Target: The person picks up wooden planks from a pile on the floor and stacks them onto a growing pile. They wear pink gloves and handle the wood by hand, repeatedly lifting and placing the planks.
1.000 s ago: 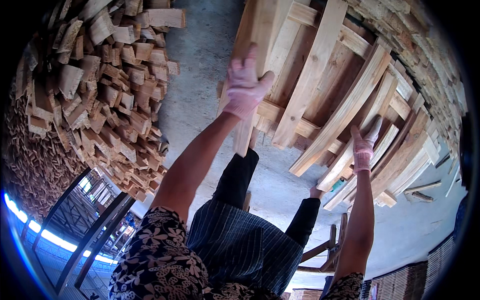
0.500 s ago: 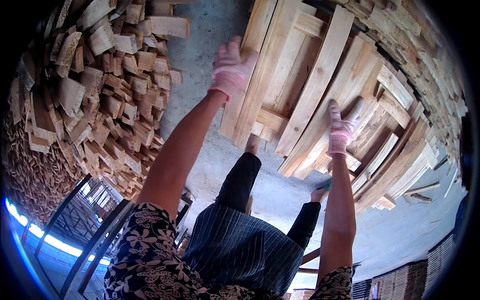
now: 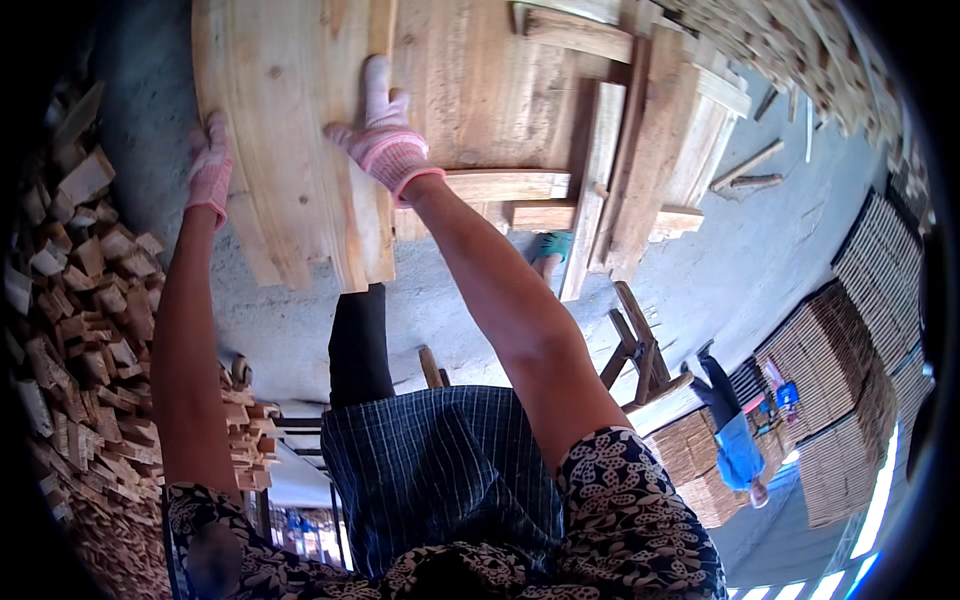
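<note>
Both my hands wear pink-and-white knit gloves. My left hand (image 3: 208,165) lies along the left edge of a row of pale wooden planks (image 3: 280,150), its fingers stretched out against the side. My right hand (image 3: 385,140) rests on top near the row's right edge, fingers spread and thumb pointing left. Some of its fingertips are hard to make out. To the right of these planks is a wide wooden panel (image 3: 480,90), with crosspieces (image 3: 510,186) at its near end. Loose narrower boards (image 3: 598,180) lie across the panel's right side.
Cut wood is heaped on the left (image 3: 95,330) and stacked at upper right (image 3: 790,50). A wooden stool (image 3: 640,345) stands at right. Beyond it are slatted stacks (image 3: 820,360) and a person in blue (image 3: 738,450). Wood scraps (image 3: 750,165) lie on the concrete floor (image 3: 720,250).
My view has swung right. My hands have moved closer together, now at the two sides of planks lying side by side; earlier they were spread wide over gapped boards.
</note>
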Tool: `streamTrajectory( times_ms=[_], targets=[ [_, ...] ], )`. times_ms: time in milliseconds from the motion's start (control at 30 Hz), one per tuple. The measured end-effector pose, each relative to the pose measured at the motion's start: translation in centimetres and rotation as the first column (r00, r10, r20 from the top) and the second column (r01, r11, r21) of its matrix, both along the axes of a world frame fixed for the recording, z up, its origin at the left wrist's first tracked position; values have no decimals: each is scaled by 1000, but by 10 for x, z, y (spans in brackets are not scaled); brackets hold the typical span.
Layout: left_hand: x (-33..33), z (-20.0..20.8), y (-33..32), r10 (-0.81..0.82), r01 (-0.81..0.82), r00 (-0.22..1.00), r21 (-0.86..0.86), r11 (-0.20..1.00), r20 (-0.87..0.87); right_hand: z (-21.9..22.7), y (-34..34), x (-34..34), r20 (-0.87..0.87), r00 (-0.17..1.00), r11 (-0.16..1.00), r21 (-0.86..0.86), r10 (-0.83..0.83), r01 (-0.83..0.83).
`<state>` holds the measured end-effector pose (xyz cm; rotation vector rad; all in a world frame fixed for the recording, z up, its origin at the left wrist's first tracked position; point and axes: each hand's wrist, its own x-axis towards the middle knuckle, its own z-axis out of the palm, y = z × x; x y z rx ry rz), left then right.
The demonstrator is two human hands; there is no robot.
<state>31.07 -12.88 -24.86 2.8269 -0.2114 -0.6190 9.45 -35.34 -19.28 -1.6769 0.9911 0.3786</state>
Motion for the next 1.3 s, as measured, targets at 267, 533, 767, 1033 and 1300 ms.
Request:
streamTrajectory(
  times_ms=[267, 533, 767, 1033, 1300],
  targets=[
    [-213, 78, -174, -387, 173, 889, -600, 781, -246, 47, -124, -211, -372, 906, 811, -582, -201, -59],
    [-437, 12, -348, -110, -106, 889, -434, 895, -444, 28, -194, -324, -439, 833, 888, -443, -336, 125],
    [-416, 90, -306, -155, -390, 612, -466, 794, -775, 25, -186, -341, -493, 810, 833, -554, -317, -11],
    [-352, 171, -261, -37, -504, 687, -513, 695, -725, 41, -233, -405, -176, 948, 899, -399, -266, 178],
    [-375, 134, -383, -122, -608, 655, -615, 501, -746, 48, -283, -446, -332, 855, 912, -241, -398, 331]
  ],
)
